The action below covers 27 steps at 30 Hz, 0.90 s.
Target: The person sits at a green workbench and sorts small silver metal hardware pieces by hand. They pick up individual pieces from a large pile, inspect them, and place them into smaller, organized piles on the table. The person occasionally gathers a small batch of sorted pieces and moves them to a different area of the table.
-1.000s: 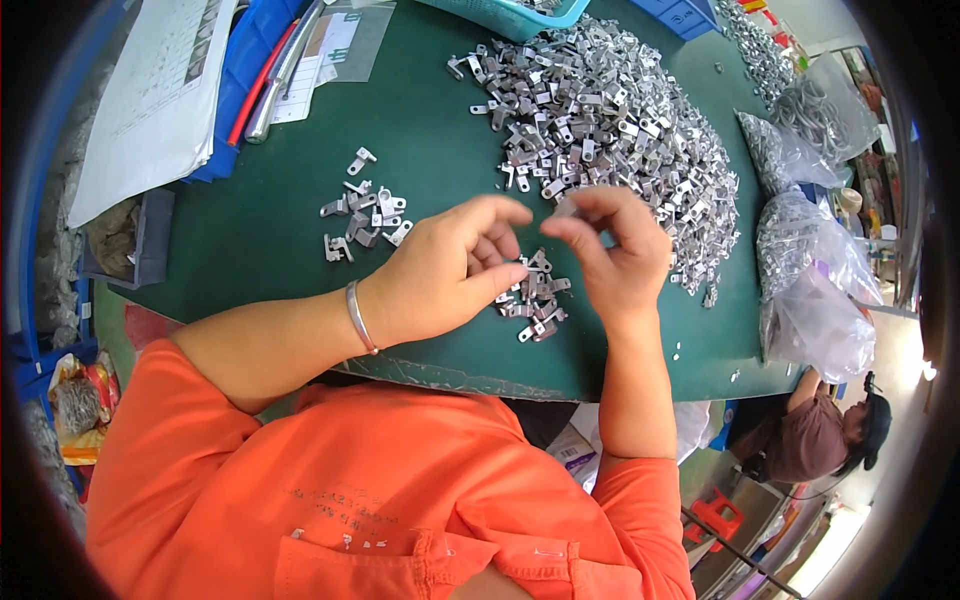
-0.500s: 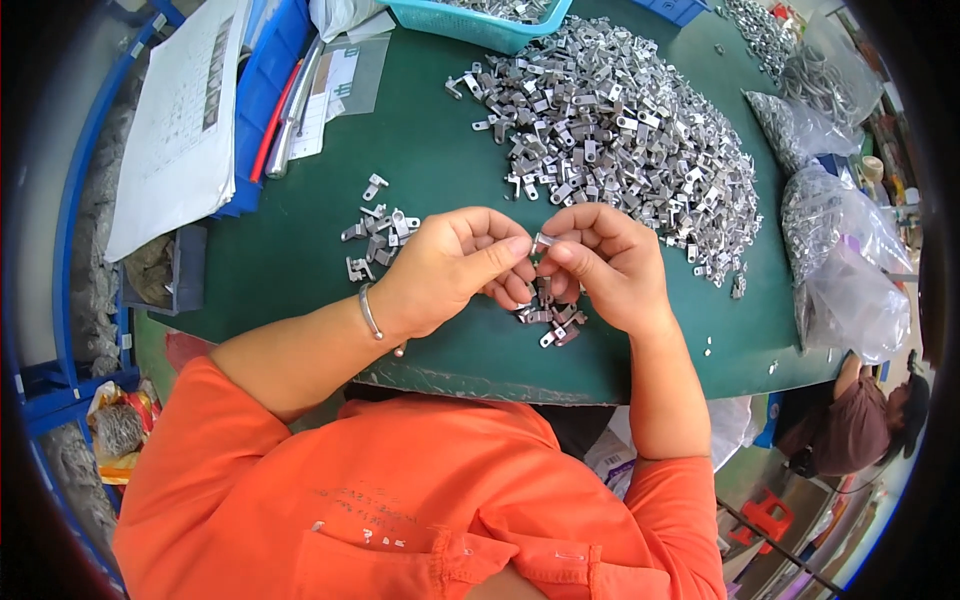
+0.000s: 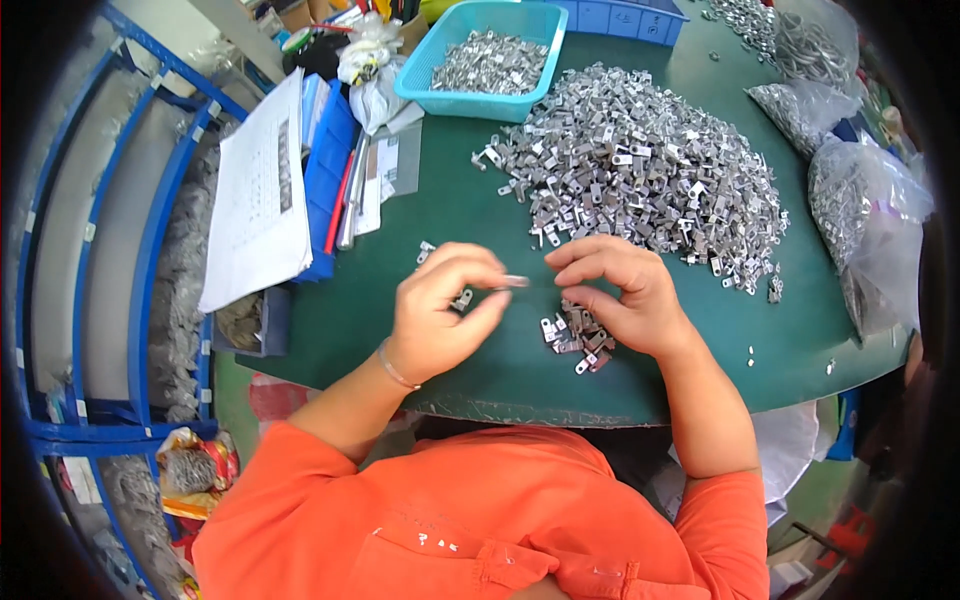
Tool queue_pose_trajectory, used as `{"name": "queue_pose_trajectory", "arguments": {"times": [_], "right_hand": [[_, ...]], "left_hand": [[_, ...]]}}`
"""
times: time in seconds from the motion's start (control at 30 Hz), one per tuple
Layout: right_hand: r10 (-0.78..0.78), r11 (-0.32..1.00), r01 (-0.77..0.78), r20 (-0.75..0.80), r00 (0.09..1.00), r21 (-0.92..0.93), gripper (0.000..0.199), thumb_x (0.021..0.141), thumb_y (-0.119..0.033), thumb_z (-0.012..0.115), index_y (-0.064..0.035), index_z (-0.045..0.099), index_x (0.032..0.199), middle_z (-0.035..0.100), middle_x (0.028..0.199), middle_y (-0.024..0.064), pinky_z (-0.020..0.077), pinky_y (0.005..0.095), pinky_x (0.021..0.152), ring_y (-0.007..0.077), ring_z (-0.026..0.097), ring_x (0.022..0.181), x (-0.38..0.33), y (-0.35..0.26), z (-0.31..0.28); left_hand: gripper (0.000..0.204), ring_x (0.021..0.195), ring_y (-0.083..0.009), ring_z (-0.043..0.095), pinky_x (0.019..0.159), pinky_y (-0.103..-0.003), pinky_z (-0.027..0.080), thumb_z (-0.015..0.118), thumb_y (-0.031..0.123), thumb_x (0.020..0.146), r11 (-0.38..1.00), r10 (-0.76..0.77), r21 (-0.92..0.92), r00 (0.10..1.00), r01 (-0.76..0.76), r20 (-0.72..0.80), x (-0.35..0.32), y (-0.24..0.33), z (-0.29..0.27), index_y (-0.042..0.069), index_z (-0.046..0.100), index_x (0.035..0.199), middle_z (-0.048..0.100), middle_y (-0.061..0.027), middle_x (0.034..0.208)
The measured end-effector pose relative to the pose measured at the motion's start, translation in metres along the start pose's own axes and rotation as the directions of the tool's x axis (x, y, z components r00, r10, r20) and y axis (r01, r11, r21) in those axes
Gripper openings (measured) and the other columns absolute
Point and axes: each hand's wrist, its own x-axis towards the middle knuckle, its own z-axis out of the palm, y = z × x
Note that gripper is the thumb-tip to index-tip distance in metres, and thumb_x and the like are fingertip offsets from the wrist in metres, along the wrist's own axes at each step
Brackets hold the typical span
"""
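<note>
My left hand point(image 3: 436, 318) pinches a small metal bracket point(image 3: 516, 282), blurred by motion, between thumb and fingertips. Facing it, my right hand point(image 3: 636, 298) has its thumb and fingers apart, and nothing shows between them. Just below the right fingers lies a small heap of metal brackets point(image 3: 580, 343) on the green table. Several more loose brackets point(image 3: 461, 299) lie by my left hand, which partly hides them. Beyond my right hand spreads a large pile of similar silver brackets point(image 3: 650, 165), bent and with holes.
A turquoise basket point(image 3: 405, 85) of metal parts stands at the back, beside a blue bin point(image 3: 625, 22). At left are papers point(image 3: 255, 200), a red pen point(image 3: 338, 203) and a blue rack point(image 3: 140, 300). Plastic bags of metal parts point(image 3: 850, 220) line the right side of the green table point(image 3: 480, 385).
My hands have parted, the left keeping the bracket while the right fingers opened. The view has shifted, showing more of the basket and the left rack.
</note>
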Motion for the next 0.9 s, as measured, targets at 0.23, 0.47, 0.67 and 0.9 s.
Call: {"name": "queue_pose_trajectory", "arguments": {"times": [0.23, 0.47, 0.67, 0.9], "right_hand": [[0.077, 0.995, -0.091, -0.321, 0.944, -0.029, 0.011, 0.079, 0.004, 0.067, -0.0012, 0.067, 0.089, 0.066, 0.082, 0.0084, 0.05, 0.0276, 0.061, 0.0158, 0.063, 0.068, 0.001, 0.006, -0.002], [0.236, 0.97, -0.19, -0.388, 0.891, 0.153, 0.012, 0.084, 0.003, 0.066, 0.0005, 0.068, 0.095, 0.067, 0.084, 0.0069, 0.0512, 0.0239, 0.064, 0.0107, 0.064, 0.073, -0.003, 0.019, -0.009], [0.32, 0.944, -0.268, -0.337, 0.885, 0.194, 0.011, 0.084, 0.0, 0.066, 0.0004, 0.068, 0.095, 0.068, 0.085, 0.0067, 0.0508, 0.0239, 0.065, 0.0095, 0.063, 0.073, -0.004, 0.026, -0.008], [0.31, 0.95, -0.288, -0.266, 0.913, 0.117, 0.011, 0.082, -0.001, 0.068, 0.0002, 0.068, 0.093, 0.069, 0.085, 0.01, 0.0521, 0.0276, 0.067, 0.0144, 0.065, 0.073, -0.006, 0.026, -0.004]], "left_hand": [[0.01, 0.074, -0.0169, 0.061, 0.066, -0.026, 0.049, 0.066, -0.005, 0.076, 0.906, -0.133, 0.416, 0.987, 0.084, 0.089, -0.007, -0.011, -0.041, 0.001, 0.064, 0.084, 0.061, -0.0075, 0.09], [0.015, 0.074, -0.02, 0.065, 0.065, -0.03, 0.052, 0.07, 0.002, 0.08, 0.923, -0.136, 0.379, 0.976, 0.062, 0.171, 0.056, -0.037, 0.041, 0.001, 0.065, 0.094, 0.062, -0.0116, 0.086], [0.011, 0.067, -0.0153, 0.065, 0.063, -0.03, 0.053, 0.066, 0.004, 0.085, 0.896, -0.402, 0.26, 0.906, 0.36, 0.132, 0.061, -0.053, 0.038, -0.001, 0.066, 0.095, 0.068, -0.0099, 0.083], [0.012, 0.068, -0.0118, 0.063, 0.063, -0.027, 0.051, 0.068, 0.007, 0.085, 0.914, -0.34, 0.286, 0.929, 0.29, 0.147, 0.053, -0.058, 0.036, -0.002, 0.068, 0.093, 0.066, -0.0077, 0.083]]}}
